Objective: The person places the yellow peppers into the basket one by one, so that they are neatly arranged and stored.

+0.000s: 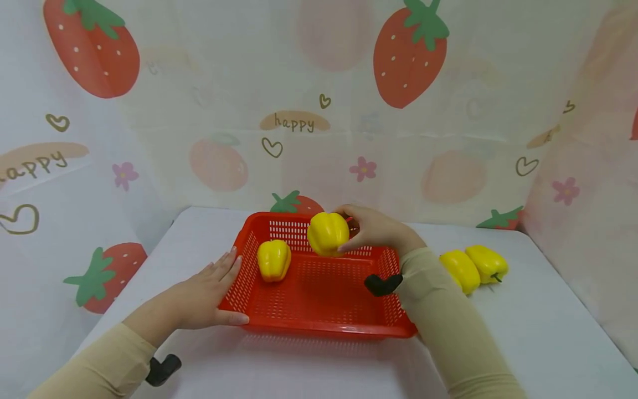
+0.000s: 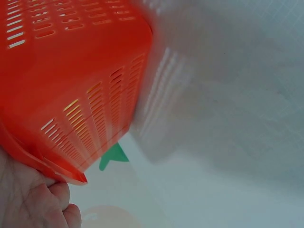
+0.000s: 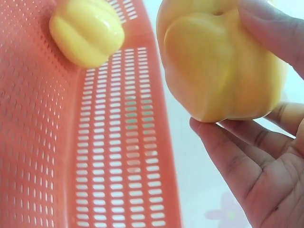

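My right hand (image 1: pixel 376 227) holds a yellow bell pepper (image 1: pixel 326 235) above the back part of a red plastic basket (image 1: pixel 324 328). Close up in the right wrist view, the thumb lies on one side of this pepper (image 3: pixel 213 66) and the fingers on the other. A second yellow bell pepper (image 1: pixel 274 261) sits inside the basket near its left wall. On the basket's left rim rests my left hand (image 1: pixel 204 296), its fingers stretched along the edge and its thumb at the front corner. The left wrist view shows the basket's slotted outer wall (image 2: pixel 71 71).
Two more yellow bell peppers (image 1: pixel 459 270) lie side by side on the white table (image 1: pixel 538 338), right of the basket and partly behind the right sleeve (image 1: pixel 443 316). A strawberry-printed cloth (image 1: pixel 224 83) hangs behind the table and along both sides.
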Demonstrator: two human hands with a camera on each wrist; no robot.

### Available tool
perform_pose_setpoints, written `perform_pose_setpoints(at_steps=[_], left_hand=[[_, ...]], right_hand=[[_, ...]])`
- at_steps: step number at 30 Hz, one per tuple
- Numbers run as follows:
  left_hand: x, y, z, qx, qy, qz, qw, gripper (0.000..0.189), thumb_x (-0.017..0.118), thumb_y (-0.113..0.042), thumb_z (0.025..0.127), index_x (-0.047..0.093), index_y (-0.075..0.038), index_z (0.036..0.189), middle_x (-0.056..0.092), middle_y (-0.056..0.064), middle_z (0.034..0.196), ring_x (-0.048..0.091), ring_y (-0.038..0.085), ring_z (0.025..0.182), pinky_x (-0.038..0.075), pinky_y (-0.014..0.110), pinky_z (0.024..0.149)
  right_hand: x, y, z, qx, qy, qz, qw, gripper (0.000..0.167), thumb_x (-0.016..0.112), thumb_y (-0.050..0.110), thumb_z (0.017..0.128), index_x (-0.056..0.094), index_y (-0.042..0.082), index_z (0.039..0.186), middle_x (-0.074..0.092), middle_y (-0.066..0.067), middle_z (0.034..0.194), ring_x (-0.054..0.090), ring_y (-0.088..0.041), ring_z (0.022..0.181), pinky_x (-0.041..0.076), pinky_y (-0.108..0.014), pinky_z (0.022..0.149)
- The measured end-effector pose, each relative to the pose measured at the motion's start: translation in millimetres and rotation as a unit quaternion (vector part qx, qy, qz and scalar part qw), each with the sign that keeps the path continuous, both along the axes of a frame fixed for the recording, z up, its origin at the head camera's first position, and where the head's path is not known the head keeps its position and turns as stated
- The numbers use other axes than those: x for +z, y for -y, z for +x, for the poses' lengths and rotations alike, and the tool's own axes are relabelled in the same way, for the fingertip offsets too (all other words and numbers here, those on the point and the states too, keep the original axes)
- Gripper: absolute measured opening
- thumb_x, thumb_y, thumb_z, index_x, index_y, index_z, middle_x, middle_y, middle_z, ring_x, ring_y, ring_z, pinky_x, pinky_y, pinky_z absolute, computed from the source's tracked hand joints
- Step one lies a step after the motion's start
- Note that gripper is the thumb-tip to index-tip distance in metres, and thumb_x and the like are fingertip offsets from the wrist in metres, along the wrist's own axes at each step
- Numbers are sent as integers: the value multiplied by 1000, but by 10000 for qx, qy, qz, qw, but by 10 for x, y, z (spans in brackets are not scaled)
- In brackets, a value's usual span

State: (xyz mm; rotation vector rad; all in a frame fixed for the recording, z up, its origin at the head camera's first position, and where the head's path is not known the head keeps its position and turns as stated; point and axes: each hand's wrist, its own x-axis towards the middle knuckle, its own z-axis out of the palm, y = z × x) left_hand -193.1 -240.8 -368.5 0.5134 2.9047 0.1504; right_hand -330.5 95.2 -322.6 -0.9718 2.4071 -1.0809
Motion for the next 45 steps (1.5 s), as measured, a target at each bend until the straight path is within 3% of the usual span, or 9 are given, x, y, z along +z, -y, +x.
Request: perform_pose_setpoints(at_steps=[6,18,32,45], left_hand=[[14,-10,8,18,39,24,10000,121,49,-82,61,12,-3,146,5,16,153,9,33,139,20,52,108],[5,-13,8,-34,-16,15,10000,121,49,-82,62,12,-3,146,4,15,153,8,33,139,20,52,108],[29,-20,23,-11,13,59,10000,120,50,-81,62,12,-4,146,5,15,153,9,33,139,20,51,108],[16,-7,24,-10,-20,15,10000,122,48,-82,61,12,-4,146,4,14,153,8,32,139,20,51,108]], right_hand=[[-59,139,-60,30,95,-152,9998,65,82,25,68,47,16,122,53,-2,112,56,-18,101,48,-33,89],[-158,257,-154,-132,254,23,9996,61,81,28,69,48,18,120,52,-1,114,58,-20,101,49,-29,87],[-360,331,-287,-299,433,878,9947,65,82,37,65,48,20,118,53,3,108,52,-17,99,48,-28,85],[-509,539,-277,-239,444,1577,9862,69,82,38,64,47,26,122,52,7,108,47,-15,103,47,-32,86]])
